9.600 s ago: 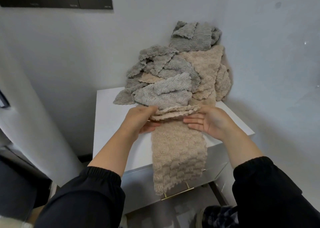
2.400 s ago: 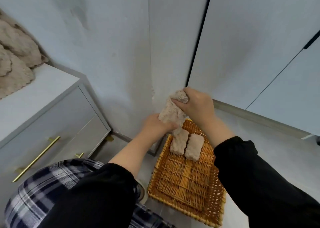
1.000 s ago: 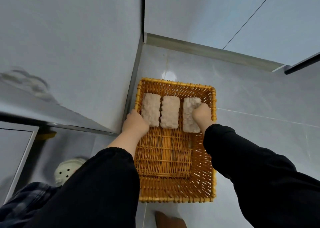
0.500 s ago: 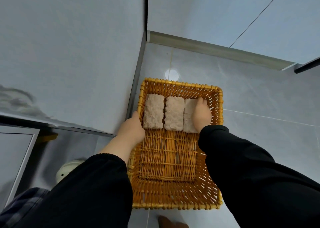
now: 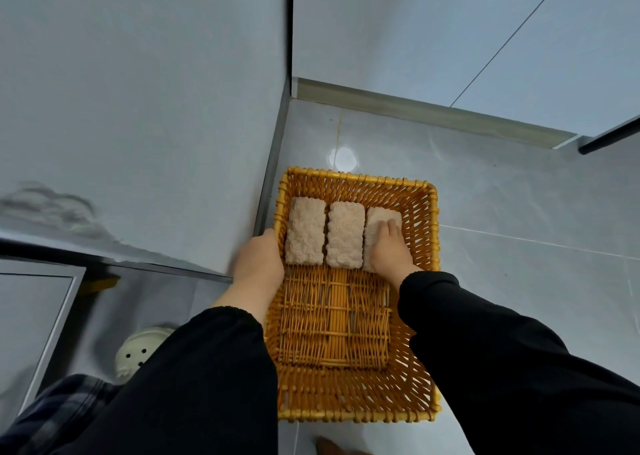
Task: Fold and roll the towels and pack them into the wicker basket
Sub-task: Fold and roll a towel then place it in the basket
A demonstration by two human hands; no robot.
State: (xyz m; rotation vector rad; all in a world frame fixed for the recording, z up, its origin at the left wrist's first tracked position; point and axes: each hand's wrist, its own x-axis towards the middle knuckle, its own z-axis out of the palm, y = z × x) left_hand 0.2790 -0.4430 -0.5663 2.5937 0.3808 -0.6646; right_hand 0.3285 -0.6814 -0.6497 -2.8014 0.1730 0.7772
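Observation:
The wicker basket (image 5: 353, 406) stands on the grey floor tiles below me. Three rolled beige towels lie side by side at its far end: the left roll (image 5: 305, 235), the middle roll (image 5: 345, 236) and the right roll (image 5: 381, 217). My right hand (image 5: 387, 250) rests flat on the right roll with its fingers straight. My left hand (image 5: 258, 262) holds the basket's left rim next to the left roll, fingers hidden behind the rim. Black sleeves cover both forearms.
A white wall corner (image 5: 277, 177) runs just left of the basket. A grey skirting board (image 5: 433, 113) lines the far wall. A pale perforated slipper (image 5: 138, 352) and plaid trouser leg (image 5: 62, 409) are at lower left. A cabinet side (image 5: 31, 319) is at far left.
My right hand went from gripping the third roll to lying flat on top of it. My left hand shifted slightly down the left rim. The third roll now sits snug beside the middle one.

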